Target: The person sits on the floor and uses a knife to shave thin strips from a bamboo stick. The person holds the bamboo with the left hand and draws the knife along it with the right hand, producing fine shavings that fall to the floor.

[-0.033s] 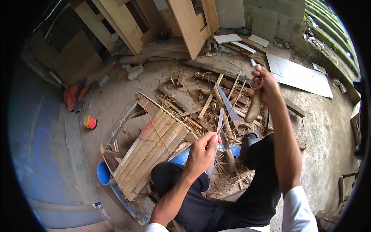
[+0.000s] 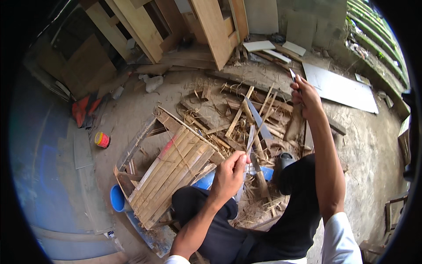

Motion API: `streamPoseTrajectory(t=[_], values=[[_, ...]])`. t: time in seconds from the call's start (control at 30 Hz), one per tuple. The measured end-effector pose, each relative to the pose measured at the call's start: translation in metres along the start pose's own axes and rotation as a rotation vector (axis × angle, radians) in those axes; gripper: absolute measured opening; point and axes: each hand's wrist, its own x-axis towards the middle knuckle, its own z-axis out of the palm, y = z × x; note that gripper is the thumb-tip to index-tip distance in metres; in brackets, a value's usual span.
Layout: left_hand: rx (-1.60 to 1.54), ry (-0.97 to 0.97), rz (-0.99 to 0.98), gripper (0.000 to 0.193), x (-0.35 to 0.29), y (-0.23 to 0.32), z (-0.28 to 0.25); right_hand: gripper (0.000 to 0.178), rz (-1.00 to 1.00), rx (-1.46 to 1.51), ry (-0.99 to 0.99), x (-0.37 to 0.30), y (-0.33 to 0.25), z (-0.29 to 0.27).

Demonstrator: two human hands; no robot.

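My left hand (image 2: 229,174) is closed in front of my knees, pinching a thin pale strip (image 2: 251,136) of what looks like bamboo. The strip's upper end sticks out past my fingertips, and its lower part runs down beside my hand. Farther off and to the right, my right hand (image 2: 306,97) is wrapped round a knife. Its short bright blade (image 2: 292,75) points up above my fist. A long brown shape below the fist (image 2: 295,125) looks like the knife's handle. The blade is apart from the strip. A saw (image 2: 259,119) lies on the scrap pile between my hands.
Wood scraps and shavings (image 2: 237,108) cover the ground ahead. A slatted wooden frame (image 2: 169,171) stands on the left by a blue bucket (image 2: 118,198) and a red-yellow tub (image 2: 102,140). A grey cup-shaped thing (image 2: 287,158) is near my right knee. A white board (image 2: 343,90) lies far right.
My right hand has shifted slightly right with the knife, and the blade and handle have moved with it. My left hand and the strip stay nearly where they were.
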Motion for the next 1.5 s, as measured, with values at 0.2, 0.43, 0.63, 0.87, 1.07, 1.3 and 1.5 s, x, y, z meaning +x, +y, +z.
streamPoseTrajectory(t=[0.2,0.43,0.63,0.87,1.07,1.3,1.5], values=[[0.053,0.26,0.176,0.022,0.018,-0.001,-0.01,0.028,0.249,-0.035,-0.327,-0.017,0.055,-0.01],[0.149,0.24,0.085,0.024,0.025,0.001,-0.01,0.021,0.546,-0.025,-0.636,-0.038,0.082,0.012],[0.1,0.222,0.111,0.027,0.032,0.0,-0.007,0.022,0.513,-0.091,-0.73,-0.023,0.061,0.014],[0.124,0.188,0.045,0.027,0.036,-0.004,-0.008,0.019,0.502,-0.167,-0.563,-0.02,0.075,0.01],[0.087,0.107,0.008,0.023,0.022,-0.011,-0.012,0.022,0.218,-0.532,-0.052,-0.005,0.031,0.005],[0.036,0.221,0.148,0.017,0.016,-0.016,-0.026,0.024,0.088,-0.225,-0.112,0.018,0.027,-0.051],[-0.051,0.198,0.146,0.022,0.031,-0.01,-0.016,0.024,0.299,-0.134,-0.623,-0.034,0.081,0.002]])
